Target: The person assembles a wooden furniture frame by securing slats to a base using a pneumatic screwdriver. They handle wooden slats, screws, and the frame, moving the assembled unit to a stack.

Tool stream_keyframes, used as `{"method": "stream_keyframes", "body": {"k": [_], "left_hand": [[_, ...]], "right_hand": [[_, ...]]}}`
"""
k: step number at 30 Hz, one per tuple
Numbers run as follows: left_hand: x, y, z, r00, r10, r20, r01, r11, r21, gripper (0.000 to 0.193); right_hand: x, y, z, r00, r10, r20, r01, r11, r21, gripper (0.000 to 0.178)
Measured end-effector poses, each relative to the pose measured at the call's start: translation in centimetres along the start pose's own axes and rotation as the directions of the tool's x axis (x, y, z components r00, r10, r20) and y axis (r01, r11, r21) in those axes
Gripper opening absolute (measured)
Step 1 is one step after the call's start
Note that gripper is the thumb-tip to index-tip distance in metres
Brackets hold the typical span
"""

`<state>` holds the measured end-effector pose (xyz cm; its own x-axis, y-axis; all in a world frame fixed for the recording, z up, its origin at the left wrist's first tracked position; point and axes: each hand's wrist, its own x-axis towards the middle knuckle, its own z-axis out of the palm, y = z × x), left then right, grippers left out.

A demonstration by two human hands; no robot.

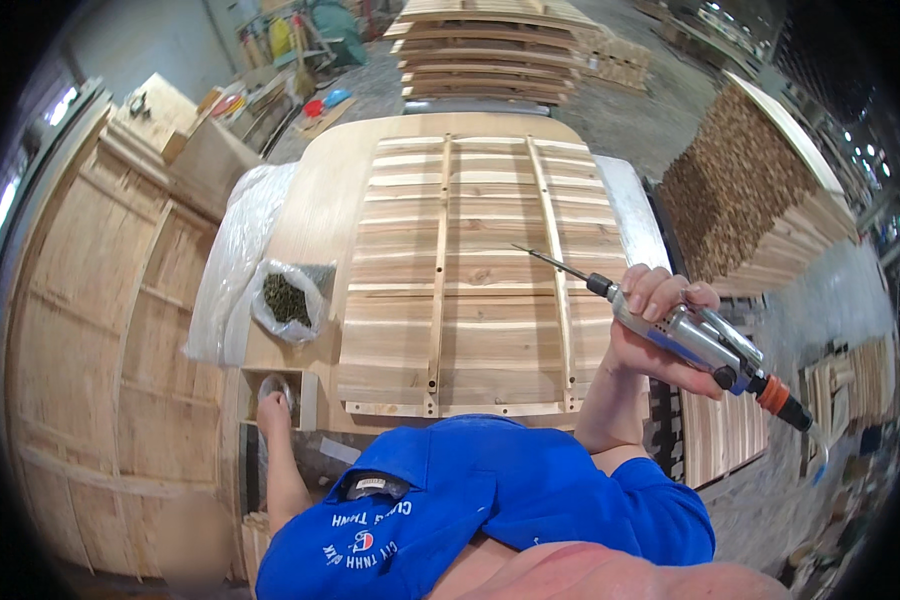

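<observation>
My right hand is wrapped round a silver and blue air screwdriver, raised over the right side of a slatted wooden panel. Its long thin bit points to the far left, and an orange and black hose fitting is at its rear. Two narrow battens with dark holes run lengthwise over the panel's slats. Down at the left, my left hand reaches into a small open wooden box, beside some clear plastic there. Its fingers are largely hidden.
A clear plastic bag of small dark screws sits on the wooden board under the panel. Stacked slatted panels stand beyond. A tall wood stack is at the right, and a large wooden frame at the left.
</observation>
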<state>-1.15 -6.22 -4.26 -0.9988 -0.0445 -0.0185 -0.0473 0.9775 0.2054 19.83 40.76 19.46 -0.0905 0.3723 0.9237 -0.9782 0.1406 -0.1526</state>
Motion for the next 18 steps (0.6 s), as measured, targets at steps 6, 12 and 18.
{"method": "stream_keyframes", "body": {"k": [6, 12, 18], "left_hand": [[0.0, 1.0, -1.0, 0.996, -0.003, -0.091, -0.008, 0.992, -0.123, 0.023], [0.1, 5.7, -1.5, 0.995, 0.022, -0.102, -0.1, 0.497, -0.862, 0.017], [-2.1, 19.2, -0.9, 0.887, 0.338, 0.314, 0.227, 0.272, -0.935, 0.027]], "right_hand": [[0.6, -0.6, -1.2, 0.999, 0.008, -0.032, -0.008, 1.0, 0.006, 0.096], [1.8, -1.2, -2.2, 0.998, 0.001, -0.067, 0.004, 0.997, 0.078, 0.1], [0.8, -0.5, -3.0, 0.998, -0.005, -0.06, 0.012, 0.994, 0.107, 0.1]]}}
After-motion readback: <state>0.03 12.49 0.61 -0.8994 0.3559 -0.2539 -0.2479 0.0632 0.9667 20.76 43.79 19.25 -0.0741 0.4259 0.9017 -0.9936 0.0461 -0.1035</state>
